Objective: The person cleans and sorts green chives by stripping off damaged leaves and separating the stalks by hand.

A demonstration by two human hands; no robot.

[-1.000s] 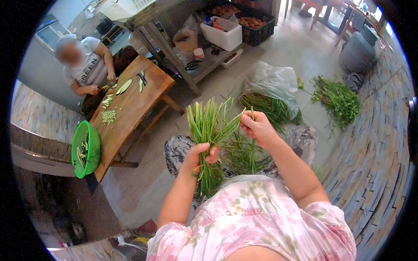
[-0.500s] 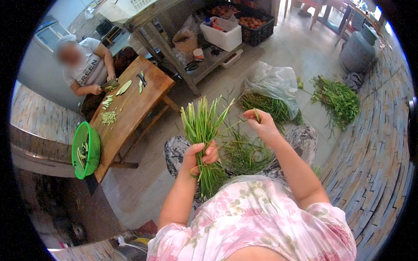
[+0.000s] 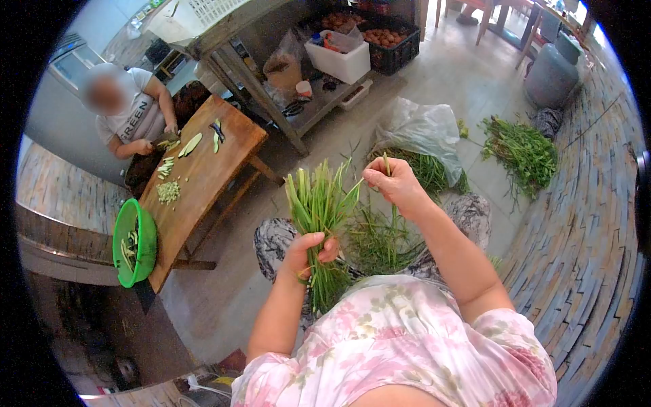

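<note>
My left hand [image 3: 313, 256] is closed around the lower part of an upright bunch of chives [image 3: 319, 200], whose cut ends fan out above my fist while thin leaves hang below it. My right hand [image 3: 400, 184] is pinched just right of the bunch's top. A short chive stalk [image 3: 386, 164] sticks up from its fingers, and a blade from the bunch reaches toward the fingertips. Beneath my hands, between my knees, lies a loose heap of thin green stalks [image 3: 383, 241].
A plastic bag [image 3: 420, 132] covers more greens ahead; a leafy herb pile [image 3: 522, 152] lies right, near a gas cylinder [image 3: 553, 73]. At left, a co-worker [image 3: 139, 112] cuts vegetables on a wooden table [image 3: 210, 176], with a green basket [image 3: 150, 244] at its end.
My right hand has moved left and slightly up, closer to the top of the bunch. My left hand keeps its hold, slightly lower in view.
</note>
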